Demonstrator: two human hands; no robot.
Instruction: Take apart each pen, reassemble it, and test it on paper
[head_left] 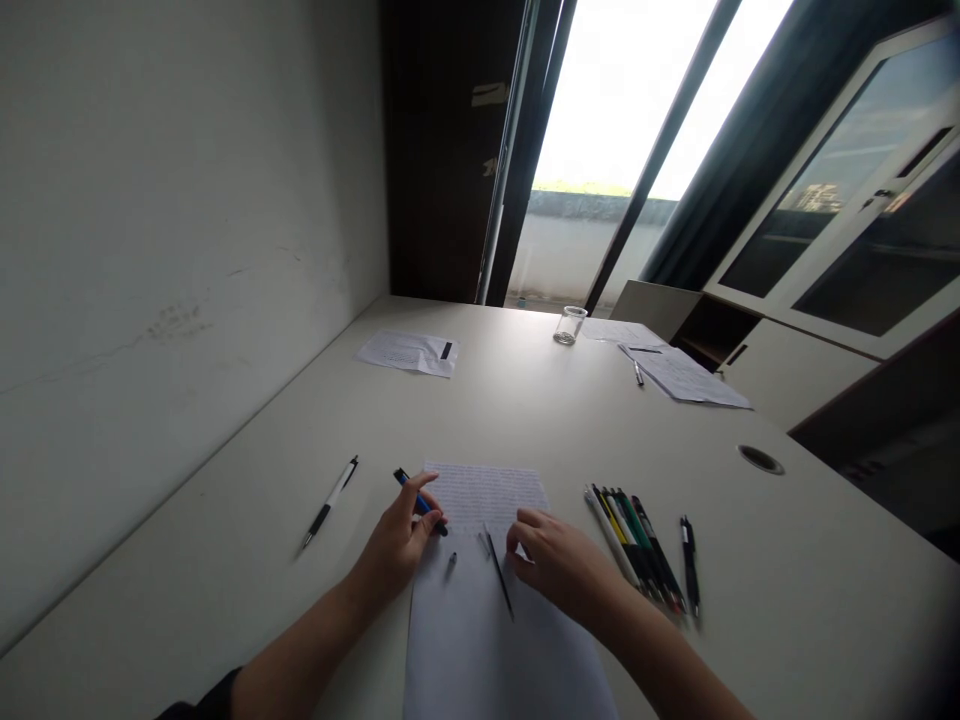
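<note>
My left hand [409,525] is closed around a blue pen barrel [422,497] with dark ends, held at a slant over the left edge of a sheet of paper [510,660]. Fingers curled in, my right hand [551,550] hovers at the paper's right side; whether anything is between its fingertips is hidden. Just left of those fingertips lies a thin dark ink refill [500,577]. A small spring-like piece [484,545] is beside the refill's upper end. Nearer my left hand, a short dark pen tip piece [452,562] rests on the sheet, below its handwritten lines.
A row of several pens [634,545] lies to the right, with a black pen [690,565] beyond it. One white-and-black pen [330,503] is at left. Farther back are papers [409,352], a glass [570,325], stacked sheets [686,375] and a cable hole [760,460].
</note>
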